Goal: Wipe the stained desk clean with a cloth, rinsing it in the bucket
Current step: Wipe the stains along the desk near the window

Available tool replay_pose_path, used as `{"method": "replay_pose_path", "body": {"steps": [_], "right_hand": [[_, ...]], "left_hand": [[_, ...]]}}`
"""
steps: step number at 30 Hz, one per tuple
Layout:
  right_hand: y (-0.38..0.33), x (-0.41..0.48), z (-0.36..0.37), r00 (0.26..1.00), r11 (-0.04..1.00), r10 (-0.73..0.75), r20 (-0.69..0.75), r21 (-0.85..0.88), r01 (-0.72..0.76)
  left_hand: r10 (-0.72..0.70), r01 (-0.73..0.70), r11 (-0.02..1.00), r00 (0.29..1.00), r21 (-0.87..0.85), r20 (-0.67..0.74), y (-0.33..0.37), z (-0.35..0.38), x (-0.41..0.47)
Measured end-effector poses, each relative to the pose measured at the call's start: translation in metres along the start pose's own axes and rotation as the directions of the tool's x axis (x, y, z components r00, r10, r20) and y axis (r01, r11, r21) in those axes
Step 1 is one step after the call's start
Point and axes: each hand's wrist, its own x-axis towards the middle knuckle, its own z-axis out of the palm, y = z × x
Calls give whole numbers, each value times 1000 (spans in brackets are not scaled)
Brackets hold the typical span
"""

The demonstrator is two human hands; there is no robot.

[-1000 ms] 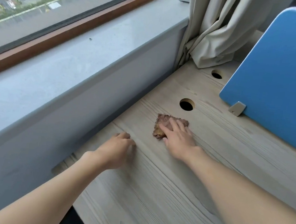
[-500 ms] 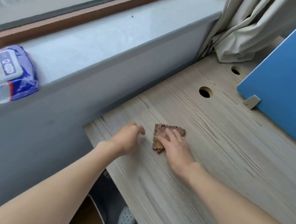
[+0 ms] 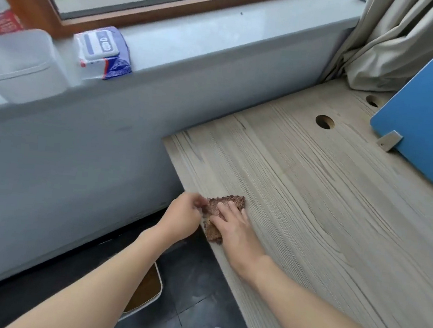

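Pressing hand, head view: your right hand (image 3: 232, 227) lies flat on the cloth (image 3: 212, 208), its fingers (image 3: 225, 212) straight and a little spread, pushing down rather than curling round it.
Cloth against fingers: its far edge shows just past your right fingertips, and its near end pokes out beside your thumb.
Left hand: your left hand (image 3: 183, 216) hangs just off the desk's side edge with its fingers curled and their tips at the cloth's left corner. Blur hides whether they pinch it, so you cannot tell.
Cloth place: on the desk (image 3: 313, 200), right at its left edge.
Cloth look: small, brown, rough-textured, bunched into folds.
Bucket: the bucket (image 3: 161, 289) stands on the dark floor below, half hidden by your left forearm, with a white rim and brown inside.
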Motion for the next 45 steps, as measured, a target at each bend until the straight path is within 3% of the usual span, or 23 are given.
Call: {"method": "replay_pose_path", "body": {"steps": [4,7,9,11,14,17,19,21,22,23,25,27,29,33,35,39,45], "right_hand": [[-29,-14,9,998,997,-65,18,31,64],[-51,-20,19,984,976,-159,-80,138,169],[-68,-18,23,969,953,-29,-244,287,101],[-84,-13,19,910,858,263,-320,510,-69],[-91,-2,3,812,573,543,-213,801,-173],[-65,10,-23,712,448,665,-226,883,-139],[-30,18,-43,602,462,752,-267,866,-194],[7,25,-60,509,532,810,-292,732,-427],[24,27,-64,528,594,792,-307,587,-550],[38,29,-67,611,677,733,-298,407,-613],[57,33,-66,790,810,586,-179,121,-574],[75,39,-59,844,845,532,-69,-7,-534],[89,42,-56,841,838,539,-34,-77,-540],[125,47,-69,865,851,478,-153,-162,-500],[145,57,-78,876,883,426,-227,-109,-457],[179,93,-100,784,886,428,-449,36,-463],[214,122,-108,818,851,501,-284,-14,-526]], "left_hand": [[-169,158,936,986,-316,-9,-19,-3,-26],[-235,221,775,970,-592,54,-30,-6,-43],[-201,204,638,975,-743,95,-31,-15,-55],[-133,197,563,980,-803,147,-27,-23,-66],[-21,156,576,984,-802,177,-10,-25,-67],[29,88,606,991,-791,132,13,-19,-49],[79,11,715,992,-699,97,30,-10,-28],[115,-82,919,991,-385,63,43,2,-2],[145,-133,978,987,-162,63,48,10,12],[176,-178,983,982,34,70,54,17,25],[198,-223,934,974,278,114,65,27,45],[181,-241,868,968,435,176,76,37,62],[135,-244,799,963,549,231,82,42,75],[101,-237,702,966,671,236,84,44,91],[106,-241,688,966,685,234,89,44,95],[85,-239,681,965,693,249,94,43,96],[112,-260,691,960,674,256,86,41,97]]}}
